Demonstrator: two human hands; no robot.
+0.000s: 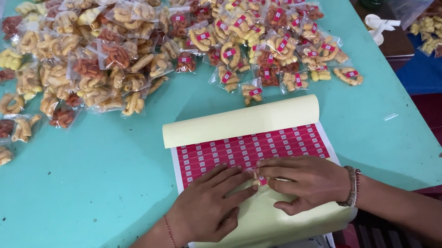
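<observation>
1. My left hand [207, 204] lies flat on the near part of the sheet, fingers spread and extended to the right; the index fingertip meets the small packet at the centre.
2. My right hand [306, 180] lies opposite, fingers curled and pointing left, thumb and forefinger pinching the same item. A beaded bracelet [351, 186] sits on that wrist.
3. The item held is a small clear plastic snack packet with a red label [260, 179]; it rests on the sheet between both sets of fingertips, just near the lowest row of labels.
4. Beneath both hands lies the pale yellow backing sheet carrying rows of red rectangular stickers [251, 148]. Its far end is rolled over.
5. The sheet rests on the turquoise table [84, 176]. Far left: a heap of clear unlabelled snack packets [72, 57]. Far centre and right: a heap of packets bearing red labels [271, 31].
6. Risk, as I judge it: the label may set crooked or creased if the packet shifts under my fingertips; the rolled far end may spring back over the stickers.
7. Not determinable: whether the label is fully adhered, since my fingertips cover most of the packet. The near edge of the sheet hangs past the table edge and is cut off from view.
</observation>
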